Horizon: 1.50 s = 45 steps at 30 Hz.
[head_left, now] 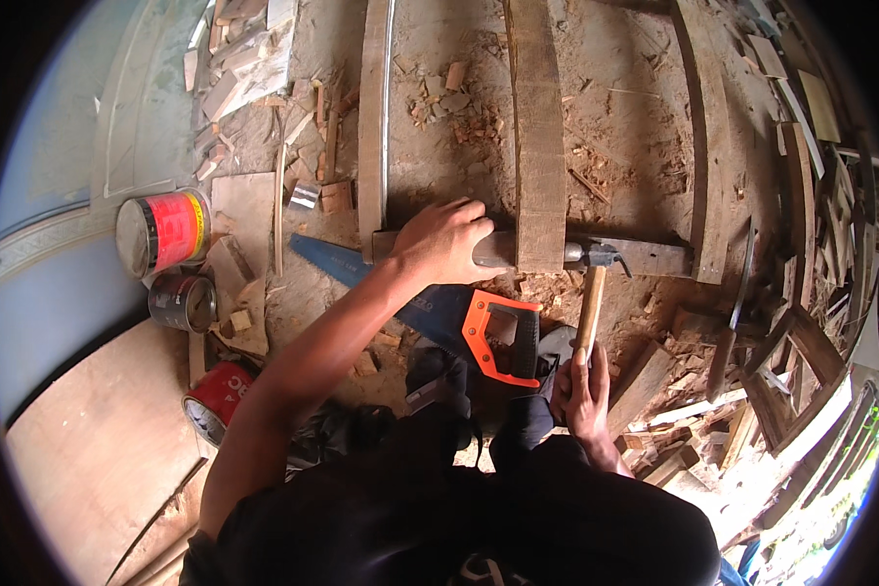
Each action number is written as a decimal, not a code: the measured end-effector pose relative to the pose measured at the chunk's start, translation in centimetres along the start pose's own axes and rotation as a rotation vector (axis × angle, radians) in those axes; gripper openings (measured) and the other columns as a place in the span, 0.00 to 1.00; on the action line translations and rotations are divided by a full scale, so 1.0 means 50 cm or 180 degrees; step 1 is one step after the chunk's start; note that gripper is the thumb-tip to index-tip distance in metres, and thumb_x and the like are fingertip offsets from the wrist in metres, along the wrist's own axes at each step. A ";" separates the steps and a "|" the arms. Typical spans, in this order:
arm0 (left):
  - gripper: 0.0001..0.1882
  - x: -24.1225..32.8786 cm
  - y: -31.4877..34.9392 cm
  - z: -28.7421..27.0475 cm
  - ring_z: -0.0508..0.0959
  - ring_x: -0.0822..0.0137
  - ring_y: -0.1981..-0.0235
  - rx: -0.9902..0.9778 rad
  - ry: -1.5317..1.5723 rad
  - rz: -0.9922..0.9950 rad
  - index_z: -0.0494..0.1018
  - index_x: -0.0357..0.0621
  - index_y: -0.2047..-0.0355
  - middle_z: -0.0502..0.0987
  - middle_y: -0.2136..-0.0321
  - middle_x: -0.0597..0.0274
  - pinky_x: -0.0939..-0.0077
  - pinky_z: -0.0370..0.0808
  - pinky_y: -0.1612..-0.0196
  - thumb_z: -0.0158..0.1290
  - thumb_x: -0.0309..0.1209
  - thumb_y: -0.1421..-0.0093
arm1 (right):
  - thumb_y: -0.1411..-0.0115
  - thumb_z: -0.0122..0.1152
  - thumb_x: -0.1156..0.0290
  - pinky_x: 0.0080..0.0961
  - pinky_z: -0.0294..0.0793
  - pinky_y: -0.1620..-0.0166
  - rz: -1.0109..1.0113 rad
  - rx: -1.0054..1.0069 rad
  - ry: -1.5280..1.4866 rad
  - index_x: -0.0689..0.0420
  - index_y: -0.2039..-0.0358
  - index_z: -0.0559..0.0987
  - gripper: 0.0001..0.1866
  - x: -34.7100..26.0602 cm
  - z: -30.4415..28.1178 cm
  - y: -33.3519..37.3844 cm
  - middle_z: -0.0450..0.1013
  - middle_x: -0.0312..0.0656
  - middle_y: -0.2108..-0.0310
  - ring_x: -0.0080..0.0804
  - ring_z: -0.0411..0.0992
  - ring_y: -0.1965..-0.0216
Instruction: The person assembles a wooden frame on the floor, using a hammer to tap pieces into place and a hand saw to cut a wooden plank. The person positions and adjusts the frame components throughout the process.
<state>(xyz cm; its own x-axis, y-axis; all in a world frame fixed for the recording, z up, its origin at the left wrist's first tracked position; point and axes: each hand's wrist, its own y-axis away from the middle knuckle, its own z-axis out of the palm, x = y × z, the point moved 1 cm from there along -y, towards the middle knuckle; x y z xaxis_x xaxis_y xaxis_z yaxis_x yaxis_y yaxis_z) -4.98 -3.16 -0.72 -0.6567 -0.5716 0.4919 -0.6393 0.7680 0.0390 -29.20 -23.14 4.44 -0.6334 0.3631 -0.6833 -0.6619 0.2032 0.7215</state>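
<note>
My left hand (446, 242) is wrapped over a wooden crosspiece (498, 250) just left of the middle plank (539, 146). In my right hand (584, 396), a claw hammer (590, 308) is held by its wooden handle. Its metal head lies over the crosspiece, just right of the middle plank's near end; whether it touches the wood is hard to tell. Two more long planks run parallel, a left plank (372, 117) and a right plank (705, 146). A handsaw with a blue blade and an orange and black handle (476, 337) lies below my left forearm, which hides part of the blade.
Three cans stand or lie at left: a red and yellow can (181, 230), a dark can (183, 302) and a red can (217, 391). A long-bladed knife (732, 332) and a wooden frame (816, 347) are at right. Wood scraps litter the dirt floor.
</note>
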 end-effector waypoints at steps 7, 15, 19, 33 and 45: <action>0.28 0.002 0.001 -0.011 0.80 0.57 0.60 -0.0195 0.0020 -0.0125 0.78 0.40 0.69 0.75 0.65 0.57 0.62 0.80 0.58 0.67 0.55 0.51 | 0.23 0.42 0.57 0.18 0.54 0.89 -0.0511 0.0331 -0.0291 0.53 0.50 0.64 0.13 0.002 -0.004 -0.038 0.59 0.31 0.81 0.18 0.55 0.89; 0.29 -0.003 0.008 -0.003 0.80 0.56 0.58 -0.0006 -0.0082 -0.0028 0.79 0.39 0.68 0.76 0.63 0.56 0.62 0.80 0.57 0.68 0.55 0.52 | 0.25 0.47 0.60 0.19 0.61 0.85 -0.0694 0.0563 0.0214 0.56 0.40 0.62 0.19 -0.013 0.000 -0.059 0.64 0.34 0.76 0.19 0.61 0.84; 0.29 -0.009 0.010 -0.007 0.80 0.55 0.59 -0.0084 0.0042 -0.0114 0.79 0.39 0.69 0.76 0.64 0.56 0.61 0.80 0.56 0.67 0.55 0.52 | 0.25 0.48 0.59 0.18 0.58 0.87 -0.0294 -0.0148 -0.0131 0.53 0.49 0.64 0.13 -0.055 -0.009 -0.059 0.65 0.33 0.76 0.18 0.60 0.86; 0.31 -0.009 0.013 -0.009 0.80 0.56 0.54 -0.0345 -0.0059 -0.0142 0.80 0.40 0.65 0.77 0.60 0.55 0.61 0.80 0.53 0.65 0.58 0.50 | 0.23 0.42 0.56 0.17 0.55 0.89 -0.0105 -0.0159 -0.0121 0.53 0.47 0.65 0.16 -0.048 0.046 -0.043 0.59 0.30 0.81 0.17 0.56 0.89; 0.30 -0.012 0.014 -0.013 0.80 0.55 0.56 -0.0182 -0.0028 -0.0139 0.80 0.38 0.68 0.77 0.62 0.53 0.62 0.80 0.54 0.68 0.55 0.54 | 0.24 0.43 0.56 0.18 0.56 0.88 -0.0369 0.0122 -0.0199 0.51 0.52 0.64 0.12 -0.079 0.048 -0.077 0.59 0.31 0.81 0.17 0.54 0.89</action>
<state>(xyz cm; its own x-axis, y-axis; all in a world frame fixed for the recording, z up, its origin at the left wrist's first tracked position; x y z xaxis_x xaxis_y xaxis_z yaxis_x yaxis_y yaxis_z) -4.78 -2.12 -0.43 -0.6324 -0.6073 0.4810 -0.6437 0.7573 0.1099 -23.20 -23.18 4.62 -0.5266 0.3909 -0.7549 -0.7127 0.2811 0.6427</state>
